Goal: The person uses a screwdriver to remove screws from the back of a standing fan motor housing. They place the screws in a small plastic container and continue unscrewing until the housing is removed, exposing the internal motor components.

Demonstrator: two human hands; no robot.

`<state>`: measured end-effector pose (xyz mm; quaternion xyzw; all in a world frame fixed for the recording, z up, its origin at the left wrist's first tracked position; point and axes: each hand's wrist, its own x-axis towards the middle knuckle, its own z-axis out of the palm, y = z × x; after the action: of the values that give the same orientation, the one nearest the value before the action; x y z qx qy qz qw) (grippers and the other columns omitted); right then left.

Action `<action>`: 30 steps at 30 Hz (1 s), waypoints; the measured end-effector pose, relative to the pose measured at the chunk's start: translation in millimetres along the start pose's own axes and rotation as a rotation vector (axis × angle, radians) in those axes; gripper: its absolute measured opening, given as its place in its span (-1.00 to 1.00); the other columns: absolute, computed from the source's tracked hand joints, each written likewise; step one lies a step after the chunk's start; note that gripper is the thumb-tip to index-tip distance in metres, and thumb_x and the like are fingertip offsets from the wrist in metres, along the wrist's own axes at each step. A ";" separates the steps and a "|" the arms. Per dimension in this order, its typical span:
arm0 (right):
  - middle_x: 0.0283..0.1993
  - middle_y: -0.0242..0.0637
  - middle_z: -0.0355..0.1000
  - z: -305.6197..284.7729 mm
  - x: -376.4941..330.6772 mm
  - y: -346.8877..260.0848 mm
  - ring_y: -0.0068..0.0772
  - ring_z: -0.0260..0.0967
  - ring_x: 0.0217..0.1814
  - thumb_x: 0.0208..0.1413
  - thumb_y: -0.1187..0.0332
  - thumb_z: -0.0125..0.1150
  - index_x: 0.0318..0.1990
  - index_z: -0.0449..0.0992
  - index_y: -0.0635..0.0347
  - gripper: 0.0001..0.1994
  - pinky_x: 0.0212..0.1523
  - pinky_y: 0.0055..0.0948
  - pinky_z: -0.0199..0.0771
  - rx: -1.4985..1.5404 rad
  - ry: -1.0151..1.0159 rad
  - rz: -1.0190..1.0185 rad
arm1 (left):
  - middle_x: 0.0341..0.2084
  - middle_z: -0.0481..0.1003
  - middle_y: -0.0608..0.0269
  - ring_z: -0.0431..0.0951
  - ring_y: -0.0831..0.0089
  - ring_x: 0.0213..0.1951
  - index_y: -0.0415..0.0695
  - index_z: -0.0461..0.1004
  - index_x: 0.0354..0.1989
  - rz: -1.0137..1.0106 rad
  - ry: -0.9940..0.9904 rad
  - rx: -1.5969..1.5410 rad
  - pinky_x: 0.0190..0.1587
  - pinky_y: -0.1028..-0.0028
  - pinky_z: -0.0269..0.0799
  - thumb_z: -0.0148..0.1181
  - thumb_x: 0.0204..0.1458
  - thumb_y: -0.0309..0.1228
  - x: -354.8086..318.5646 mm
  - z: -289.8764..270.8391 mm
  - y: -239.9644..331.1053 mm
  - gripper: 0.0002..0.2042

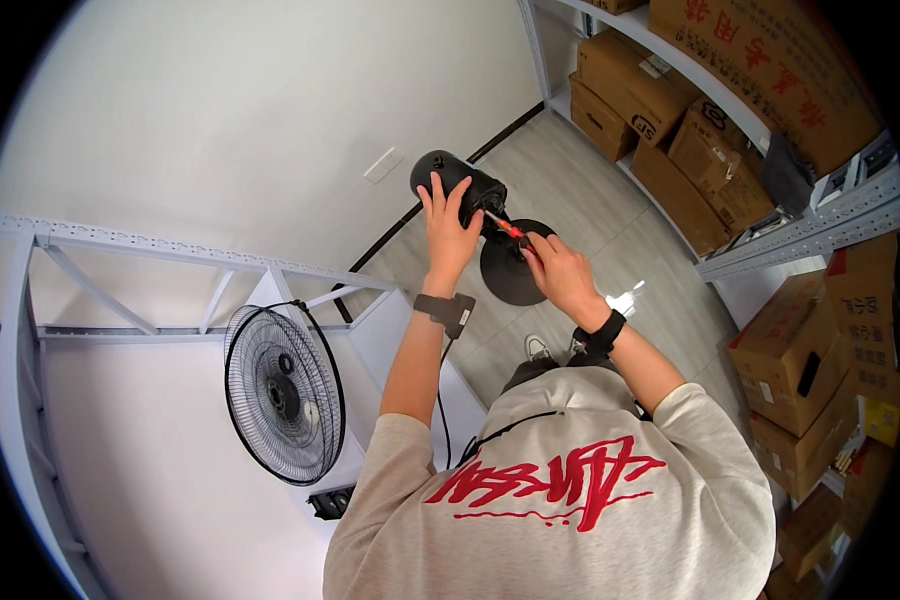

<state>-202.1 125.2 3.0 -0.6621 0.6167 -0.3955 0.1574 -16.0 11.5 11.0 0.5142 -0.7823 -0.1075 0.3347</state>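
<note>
A black fan motor housing [433, 165] tops a stand whose round black base [515, 272] rests on the floor. My left hand [450, 232] lies over the housing with its fingers spread, steadying or touching its side. In my right hand [562, 275] is a screwdriver [511, 230] with a red and black handle, its shaft pointing up and left at the housing's near side. Whether its tip sits on a screw is too small to tell. To the left, a fan grille [285, 395] of black wire leans on a white shelf.
The white shelf [150, 420] fills the left, with a small black object [331, 502] by the grille. A wall [270, 130] stands behind the fan. Metal racks with cardboard boxes [635, 85] line the right, more cartons [795, 345] below. Grey tiles [610, 200] cover the floor.
</note>
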 end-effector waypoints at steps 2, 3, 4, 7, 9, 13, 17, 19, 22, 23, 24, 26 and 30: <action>-0.34 -0.10 0.46 6.0 -0.9 4.8 0.08 0.46 -0.39 0.19 0.25 0.22 -0.04 0.51 0.19 -0.73 -0.36 -0.09 0.47 0.117 -0.019 0.042 | 0.45 -0.01 -0.07 -0.08 -0.34 0.42 0.15 0.40 0.24 -0.004 0.001 -0.014 0.32 -0.01 0.18 0.36 -0.02 -0.36 0.1 -1.2 -0.8 -0.43; -0.34 -0.10 0.47 6.9 0.7 6.3 0.09 0.46 -0.38 0.20 0.24 0.21 -0.04 0.51 0.19 -0.73 -0.36 -0.09 0.47 0.184 -0.066 0.097 | 0.45 0.00 -0.07 -0.08 -0.34 0.42 0.15 0.40 0.23 -0.006 0.000 -0.014 0.32 0.00 0.18 0.36 -0.02 -0.36 0.7 -1.5 -0.6 -0.43; -0.34 -0.09 0.47 7.6 3.3 7.9 0.10 0.46 -0.37 0.20 0.24 0.21 -0.04 0.52 0.19 -0.72 -0.35 -0.09 0.47 0.251 -0.114 0.151 | 0.45 0.00 -0.07 -0.07 -0.34 0.42 0.15 0.41 0.23 -0.007 -0.001 -0.014 0.32 0.00 0.18 0.36 -0.02 -0.36 1.2 -1.7 -0.3 -0.43; -0.34 -0.08 0.49 12.3 4.0 16.9 0.11 0.47 -0.36 0.21 0.23 0.19 -0.04 0.52 0.20 -0.72 -0.33 -0.09 0.47 0.248 -0.077 0.096 | 0.45 0.00 -0.07 -0.08 -0.35 0.41 0.14 0.41 0.23 -0.011 -0.007 -0.023 0.32 -0.01 0.18 0.36 -0.03 -0.36 2.2 -1.9 2.0 -0.43; -0.32 -0.08 0.51 10.9 3.5 16.8 0.08 0.48 -0.36 0.21 0.23 0.18 -0.05 0.53 0.21 -0.72 -0.34 -0.11 0.47 0.156 -0.051 0.040 | 0.45 0.00 -0.07 -0.08 -0.36 0.41 0.15 0.41 0.23 -0.013 -0.010 -0.020 0.32 -0.01 0.18 0.37 -0.03 -0.37 1.9 -1.8 1.9 -0.43; -0.29 -0.09 0.54 1.6 3.0 5.4 0.04 0.48 -0.36 0.22 0.25 0.17 -0.07 0.55 0.23 -0.74 -0.35 -0.16 0.46 0.034 -0.078 0.040 | 0.45 0.00 -0.08 -0.08 -0.37 0.41 0.15 0.41 0.23 -0.015 -0.018 0.004 0.31 -0.01 0.19 0.36 -0.03 -0.37 1.3 -2.6 0.1 -0.43; -0.34 -0.07 0.54 19.1 2.6 14.8 0.02 0.46 -0.46 0.22 0.21 0.18 -0.14 0.55 0.25 -0.73 -0.41 -0.15 0.43 0.269 0.048 0.010 | 0.45 0.00 -0.08 -0.07 -0.36 0.41 0.15 0.40 0.24 -0.012 -0.016 -0.005 0.31 0.00 0.20 0.36 -0.03 -0.38 3.8 -2.8 4.4 -0.43; -0.42 -0.09 0.52 22.2 4.8 17.5 -0.03 0.44 -0.49 0.22 0.19 0.19 -0.20 0.57 0.26 -0.73 -0.41 -0.20 0.40 0.418 -0.105 0.238 | 0.44 0.01 -0.08 -0.06 -0.34 0.41 0.16 0.41 0.24 -0.014 -0.012 0.008 0.31 0.00 0.21 0.36 -0.03 -0.38 3.6 -2.6 2.0 -0.43; -0.52 -0.08 0.48 28.9 9.6 31.2 -0.08 0.42 -0.52 0.21 0.17 0.21 -0.24 0.59 0.26 -0.71 -0.42 -0.27 0.37 0.598 -0.226 0.414 | 0.44 0.02 -0.08 -0.05 -0.31 0.42 0.16 0.42 0.23 -0.009 -0.005 0.009 0.31 0.01 0.21 0.37 -0.03 -0.37 5.1 -2.1 2.7 -0.43; -0.55 -0.08 0.46 31.3 9.2 36.5 -0.09 0.41 -0.53 0.21 0.16 0.21 -0.24 0.59 0.26 -0.71 -0.42 -0.28 0.35 0.652 -0.248 0.445 | 0.44 0.03 -0.08 -0.05 -0.29 0.42 0.16 0.42 0.23 -0.005 -0.002 0.006 0.31 0.02 0.21 0.37 -0.03 -0.37 5.5 -2.0 4.0 -0.43; -0.55 -0.06 0.46 29.5 9.7 33.9 -0.09 0.41 -0.53 0.21 0.16 0.21 -0.23 0.59 0.27 -0.70 -0.42 -0.28 0.36 0.602 -0.232 0.425 | 0.44 0.03 -0.08 -0.05 -0.29 0.42 0.16 0.43 0.22 -0.014 -0.003 0.008 0.31 0.02 0.21 0.38 -0.04 -0.37 5.0 -2.2 3.0 -0.43; -0.53 -0.02 0.45 25.9 8.8 27.6 -0.09 0.41 -0.52 0.22 0.17 0.20 -0.20 0.59 0.27 -0.70 -0.41 -0.27 0.37 0.500 -0.199 0.386 | 0.43 0.04 -0.08 -0.05 -0.28 0.42 0.15 0.44 0.21 -0.030 -0.006 0.011 0.31 0.03 0.21 0.39 -0.05 -0.37 3.8 -2.5 1.3 -0.44; -0.53 -0.01 0.43 22.6 2.8 17.2 -0.09 0.40 -0.53 0.22 0.16 0.20 -0.18 0.58 0.27 -0.69 -0.42 -0.25 0.35 0.364 0.021 0.160 | 0.43 0.05 -0.07 -0.04 -0.27 0.43 0.16 0.44 0.20 -0.066 -0.021 0.006 0.32 0.05 0.20 0.40 -0.07 -0.37 3.8 -3.8 6.1 -0.43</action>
<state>-197.9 113.0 -22.5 -0.5672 0.5873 -0.4938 0.2991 -19.0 11.6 18.5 0.5397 -0.7686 -0.1214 0.3213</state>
